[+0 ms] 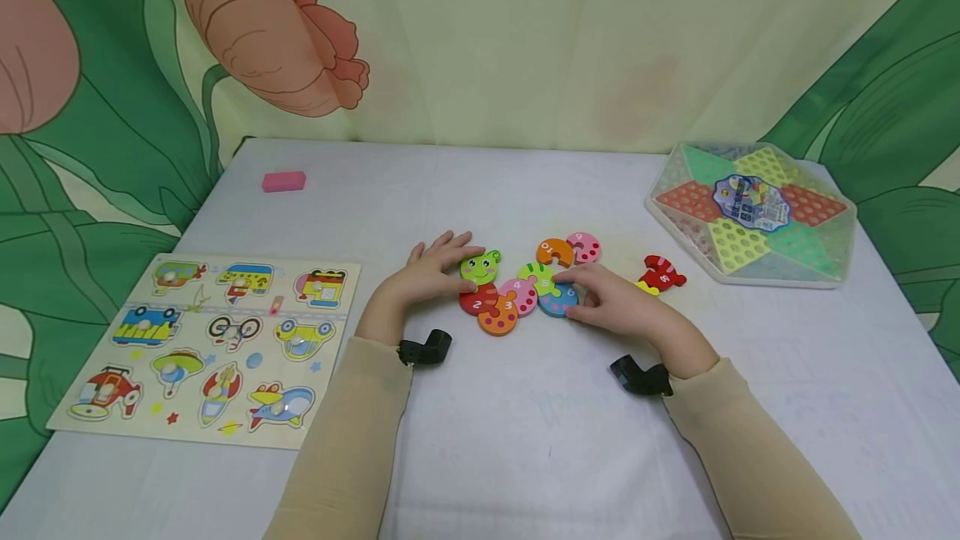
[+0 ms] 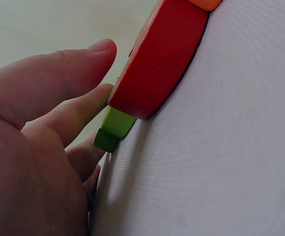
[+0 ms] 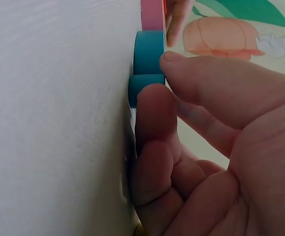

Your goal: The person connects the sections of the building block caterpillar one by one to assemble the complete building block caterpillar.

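In the head view, a caterpillar-like row of number puzzle pieces lies mid-table. It starts with a green smiling head piece (image 1: 480,267), then a red piece (image 1: 478,300) marked 2 and an orange piece (image 1: 498,317) marked 3. A pink piece (image 1: 519,294) marked 4, a green piece (image 1: 537,275) and a blue piece (image 1: 558,301) follow. My left hand (image 1: 429,271) rests at the head piece with fingers stretched out, the thumb by the red piece (image 2: 162,59). My right hand (image 1: 611,298) pinches the blue piece (image 3: 150,51) with thumb and fingertips.
Beyond the row lie an orange piece (image 1: 555,252) and a pink piece (image 1: 585,247). Red and yellow pieces (image 1: 662,273) sit right of my right hand. A vehicle puzzle board (image 1: 202,348) lies left, a pink block (image 1: 283,182) far left, and a clear hexagonal box (image 1: 752,215) far right.
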### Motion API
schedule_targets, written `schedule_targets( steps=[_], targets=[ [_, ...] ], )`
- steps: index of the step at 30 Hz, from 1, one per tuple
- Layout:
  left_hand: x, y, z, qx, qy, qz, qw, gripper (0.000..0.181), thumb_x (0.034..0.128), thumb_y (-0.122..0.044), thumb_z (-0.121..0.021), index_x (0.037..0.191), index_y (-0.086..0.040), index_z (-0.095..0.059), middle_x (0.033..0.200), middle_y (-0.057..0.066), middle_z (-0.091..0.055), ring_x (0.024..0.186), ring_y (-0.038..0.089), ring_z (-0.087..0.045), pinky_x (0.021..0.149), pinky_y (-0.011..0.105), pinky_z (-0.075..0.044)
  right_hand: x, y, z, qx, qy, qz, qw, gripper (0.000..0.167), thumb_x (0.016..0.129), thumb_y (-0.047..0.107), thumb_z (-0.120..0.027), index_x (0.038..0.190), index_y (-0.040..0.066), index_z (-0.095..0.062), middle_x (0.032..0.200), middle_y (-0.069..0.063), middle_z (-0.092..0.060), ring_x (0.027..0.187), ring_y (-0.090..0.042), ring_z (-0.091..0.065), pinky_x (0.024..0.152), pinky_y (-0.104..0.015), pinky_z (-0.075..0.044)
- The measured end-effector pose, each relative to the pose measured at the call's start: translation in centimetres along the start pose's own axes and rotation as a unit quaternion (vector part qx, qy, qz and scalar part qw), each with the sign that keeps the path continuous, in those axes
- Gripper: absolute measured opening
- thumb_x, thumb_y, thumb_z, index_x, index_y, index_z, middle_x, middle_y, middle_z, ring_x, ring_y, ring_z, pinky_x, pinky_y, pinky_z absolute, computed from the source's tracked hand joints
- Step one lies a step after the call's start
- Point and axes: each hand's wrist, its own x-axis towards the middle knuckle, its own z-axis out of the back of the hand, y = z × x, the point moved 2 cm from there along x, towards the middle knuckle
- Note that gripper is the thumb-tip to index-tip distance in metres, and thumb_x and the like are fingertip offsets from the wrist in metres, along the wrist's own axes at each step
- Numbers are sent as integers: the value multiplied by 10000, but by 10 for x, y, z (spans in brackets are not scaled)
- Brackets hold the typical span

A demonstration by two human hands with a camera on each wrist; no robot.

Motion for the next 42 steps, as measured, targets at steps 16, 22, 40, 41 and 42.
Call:
schedule_targets(
  steps=[16, 22, 40, 41, 42],
  targets=[
    [0, 0, 0, -23, -17, -40, 10000, 619, 779, -348, -604, 1364, -286, -412, 1527, -54, -165, 1421, 181, 15, 1110, 501, 102, -26, -9, 46, 623, -565, 469, 9954, 453, 883, 168, -575, 1309, 86, -442, 1156, -125, -472, 747, -174, -454, 594, -224, -414],
    [0, 0, 0, 3, 31, -44, 10000, 620, 784, -340, -603, 1369, -281, -405, 1529, -52, -161, 1421, 180, 19, 1111, 498, 103, -52, -25, 76, 639, -767, 205, 9948, 501, 900, 186, -551, 1360, 88, -377, 1153, -115, -494, 808, -125, -554, 691, -185, -477],
    [0, 1, -1, 3, 37, -37, 10000, 621, 788, -322, -615, 1370, -283, -403, 1528, -61, -156, 1421, 171, 28, 1113, 487, 109, -48, -55, 68, 541, 601, -315, 9962, 574, 848, 248, -616, 1367, 145, -394, 1323, -125, -431, 1122, -253, -408, 827, -260, -430],
    [0, 1, -1, 4, 34, -29, 10000, 620, 788, -325, -615, 1369, -287, -403, 1528, -66, -157, 1420, 166, 27, 1114, 482, 108, -46, -55, 66, 530, 634, -323, 9961, 571, 840, 245, -625, 1359, 149, -405, 1280, -122, -447, 1065, -246, -421, 796, -255, -425],
    [0, 1, 0, 19, 26, -34, 10000, 619, 789, -328, -615, 1370, -287, -403, 1528, -65, -157, 1421, 168, 27, 1114, 484, 107, -44, -55, 64, 481, 668, -343, 9960, 571, 832, 246, -634, 1351, 151, -415, 1231, -119, -457, 1011, -242, -422, 769, -259, -413]
  ],
)
